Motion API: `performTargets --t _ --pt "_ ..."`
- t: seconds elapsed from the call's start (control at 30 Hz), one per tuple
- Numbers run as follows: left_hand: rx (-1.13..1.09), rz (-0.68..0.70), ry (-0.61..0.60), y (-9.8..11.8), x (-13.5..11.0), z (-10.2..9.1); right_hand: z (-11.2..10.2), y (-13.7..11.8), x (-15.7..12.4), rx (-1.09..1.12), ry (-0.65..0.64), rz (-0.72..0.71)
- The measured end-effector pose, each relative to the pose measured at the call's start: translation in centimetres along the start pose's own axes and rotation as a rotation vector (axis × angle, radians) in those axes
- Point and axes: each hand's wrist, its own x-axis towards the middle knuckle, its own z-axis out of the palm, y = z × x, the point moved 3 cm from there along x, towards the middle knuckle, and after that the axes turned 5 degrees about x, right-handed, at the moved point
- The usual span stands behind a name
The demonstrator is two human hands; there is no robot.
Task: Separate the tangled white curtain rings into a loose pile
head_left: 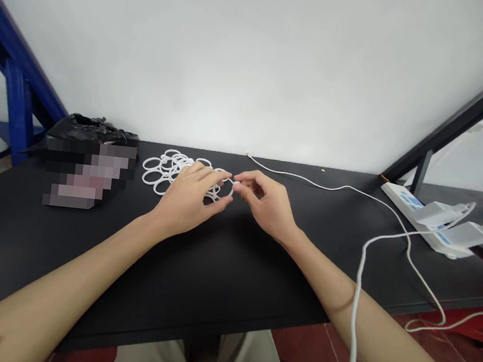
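Note:
A heap of several white plastic rings lies on the black table, just beyond my hands. My left hand rests over the right part of the heap, its fingers curled and pinching a white ring. My right hand meets it from the right, thumb and fingers pinched on the same white ring. The two hands touch at the fingertips, slightly above the tabletop.
A black plastic bag and a blurred-out object sit at the back left. A white cable runs across the right side to a white power strip with adapters. A blue frame stands at left, a dark metal strut at right.

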Motion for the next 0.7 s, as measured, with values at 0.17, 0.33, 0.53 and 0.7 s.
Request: performTargets --t 0.17,0.33,0.53,0.7 --pt "0.186 -0.265 0.070 -3.1 0.1 -0.2 -2.3 1.7 0.3 -0.690 -0.038 0.193" --pt "0.256 -0.427 0.023 -5.5 -0.3 0.0 -2.8 3.4 0.1 -0.764 -0.237 0.283" --pt "0.197 -0.269 0.016 -3.2 -0.3 0.2 -1.4 2.6 0.1 -0.548 -0.221 0.100" --pt "0.029 -0.012 -0.047 -0.1 -0.3 0.3 -0.5 0.4 0.0 -0.084 -0.082 0.013"
